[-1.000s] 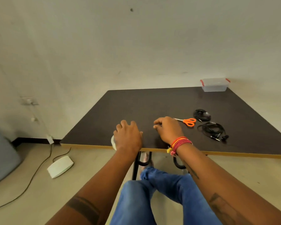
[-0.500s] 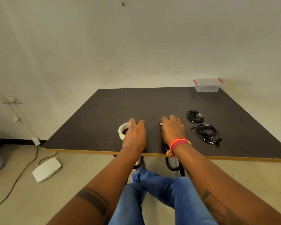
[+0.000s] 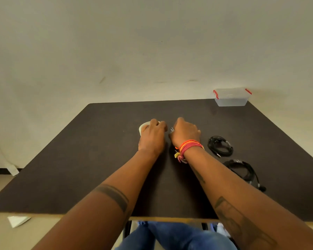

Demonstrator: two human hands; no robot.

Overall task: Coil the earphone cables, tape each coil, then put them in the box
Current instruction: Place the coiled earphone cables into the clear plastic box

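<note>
1. The two earphone coils lie on the table (image 3: 101, 159) to my right: the farther coil (image 3: 220, 146) just beside my right wrist, the nearer coil (image 3: 242, 170) closer to me, beside the forearm.
2. My right hand (image 3: 185, 131) is nearer them. It curls over the scissors (image 3: 172, 129), whose tips poke out leftward.
3. My left hand (image 3: 152, 135) curls over the tape roll (image 3: 143, 127).
4. The box (image 3: 230, 97) sits closed at the far right corner, well apart.

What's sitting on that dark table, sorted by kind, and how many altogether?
Black earphone cable bundles: 2 (near bundle, far bundle)
Tape roll: 1
Scissors, mostly hidden under the right hand: 1
Clear box with red latches: 1
Total: 5
</note>
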